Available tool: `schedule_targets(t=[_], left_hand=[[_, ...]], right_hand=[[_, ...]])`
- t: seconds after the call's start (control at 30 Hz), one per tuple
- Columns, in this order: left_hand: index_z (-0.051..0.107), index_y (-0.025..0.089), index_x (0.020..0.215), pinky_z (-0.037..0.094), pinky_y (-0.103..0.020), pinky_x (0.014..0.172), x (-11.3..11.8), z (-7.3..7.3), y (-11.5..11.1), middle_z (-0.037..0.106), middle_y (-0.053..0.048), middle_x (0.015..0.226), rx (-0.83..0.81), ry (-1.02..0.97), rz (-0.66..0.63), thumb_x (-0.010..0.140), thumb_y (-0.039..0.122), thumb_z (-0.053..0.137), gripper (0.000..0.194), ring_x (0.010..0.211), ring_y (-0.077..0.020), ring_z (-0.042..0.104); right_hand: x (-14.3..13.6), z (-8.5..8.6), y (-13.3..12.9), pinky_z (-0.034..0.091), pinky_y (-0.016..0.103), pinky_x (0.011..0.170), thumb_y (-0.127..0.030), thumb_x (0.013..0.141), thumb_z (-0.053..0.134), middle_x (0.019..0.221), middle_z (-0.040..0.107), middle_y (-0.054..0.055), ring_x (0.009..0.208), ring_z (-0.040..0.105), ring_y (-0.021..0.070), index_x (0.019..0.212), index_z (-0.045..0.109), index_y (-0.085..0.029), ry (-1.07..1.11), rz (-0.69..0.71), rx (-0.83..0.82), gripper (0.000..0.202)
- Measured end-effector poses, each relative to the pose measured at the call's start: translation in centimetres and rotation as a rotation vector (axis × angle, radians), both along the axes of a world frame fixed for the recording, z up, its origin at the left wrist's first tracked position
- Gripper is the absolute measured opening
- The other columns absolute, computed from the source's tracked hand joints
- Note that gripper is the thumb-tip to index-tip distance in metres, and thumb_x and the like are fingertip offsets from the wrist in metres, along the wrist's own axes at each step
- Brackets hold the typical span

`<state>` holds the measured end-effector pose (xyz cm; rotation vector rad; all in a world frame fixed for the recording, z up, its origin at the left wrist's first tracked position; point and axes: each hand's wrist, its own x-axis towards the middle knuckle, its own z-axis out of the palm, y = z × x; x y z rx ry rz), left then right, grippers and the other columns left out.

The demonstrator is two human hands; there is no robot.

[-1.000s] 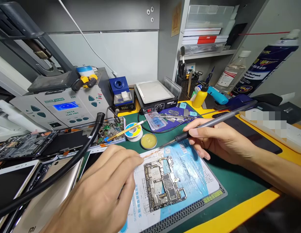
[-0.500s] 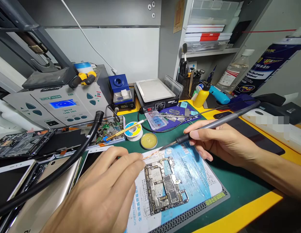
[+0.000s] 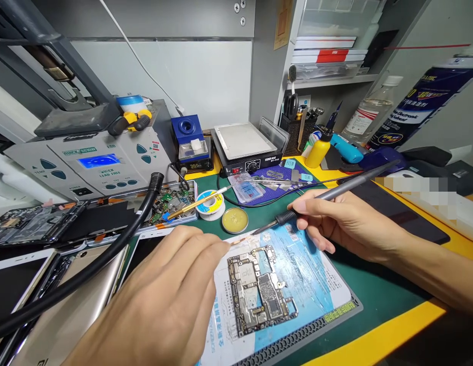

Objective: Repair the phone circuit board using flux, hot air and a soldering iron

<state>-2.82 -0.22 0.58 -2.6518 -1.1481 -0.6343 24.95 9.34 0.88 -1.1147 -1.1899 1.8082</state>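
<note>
My right hand (image 3: 343, 221) is closed round the grip of a soldering iron (image 3: 350, 185), held like a pen. Its tip points left and down, meeting the upper edge of a blue and white pad near a short copper desoldering braid (image 3: 239, 240). The fingertips of my left hand (image 3: 163, 300) pinch the braid's near end; most of the braid is hidden under them. A bare phone logic board (image 3: 261, 292) lies flat on the pad (image 3: 316, 274), below the iron's tip and right of my left hand. Just beyond the tip sits an open tin of yellowish flux (image 3: 235, 220).
A solder spool (image 3: 210, 206) with a gold-handled tool across it stands left of the tin. A black hose (image 3: 129, 239) arches over phones on the left. Behind are a hot-air station (image 3: 95, 162) and a heating plate (image 3: 244, 142). The iron's cable (image 3: 270, 203) crosses behind my right hand.
My left hand has shifted slightly right toward the iron's tip, so less braid shows. The iron's rear end has swung a little, while its tip stays near the pad's upper edge.
</note>
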Motion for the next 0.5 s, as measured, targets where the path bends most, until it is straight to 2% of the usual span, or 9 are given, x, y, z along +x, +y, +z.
schedule_targets(t=[0.1, 0.27, 0.37, 0.5], left_hand=[[0.059, 0.011, 0.123, 0.043, -0.037, 0.093, 0.24, 0.12, 0.16, 0.06, -0.008, 0.102, -0.036, 0.011, 0.032, 0.094, 0.001, 0.05, 0.032, 0.1, -0.0223, 0.051], [0.058, 0.018, 0.132, 0.048, -0.037, 0.093, -0.1, -0.06, 0.15, 0.058, -0.008, 0.112, -0.114, 0.004, 0.078, 0.086, -0.004, 0.047, 0.052, 0.102, -0.0216, 0.051], [0.058, 0.018, 0.132, 0.05, -0.037, 0.092, -0.27, -0.23, 0.06, 0.058, -0.009, 0.115, -0.119, 0.021, 0.078, 0.087, -0.003, 0.048, 0.051, 0.104, -0.0219, 0.052], [0.061, 0.013, 0.13, 0.052, -0.039, 0.088, -0.04, -0.31, 0.13, 0.06, -0.011, 0.111, -0.033, 0.062, 0.058, 0.087, -0.002, 0.047, 0.047, 0.1, -0.0231, 0.053]], right_hand=[[-0.05, 0.05, -0.12, 0.045, 0.015, 0.031, -0.037, 0.071, 0.094, 0.063, 0.072, 0.003, 0.036, 0.06, 0.0091, 0.071, 0.075, -0.012, -0.016, -0.015, 0.003, 0.032], [-0.02, 0.14, -0.15, 0.045, 0.016, 0.031, -0.034, 0.071, 0.093, 0.064, 0.072, 0.004, 0.037, 0.06, 0.0102, 0.072, 0.075, -0.012, -0.003, -0.024, -0.004, 0.029], [0.13, 0.14, -0.12, 0.045, 0.016, 0.032, -0.03, 0.071, 0.092, 0.064, 0.072, 0.004, 0.036, 0.06, 0.0097, 0.076, 0.077, -0.013, 0.032, -0.018, -0.014, 0.023], [0.3, 0.2, -0.13, 0.044, 0.017, 0.031, -0.025, 0.068, 0.092, 0.066, 0.074, 0.004, 0.037, 0.061, 0.0118, 0.083, 0.079, -0.015, 0.062, -0.01, -0.015, 0.022]])
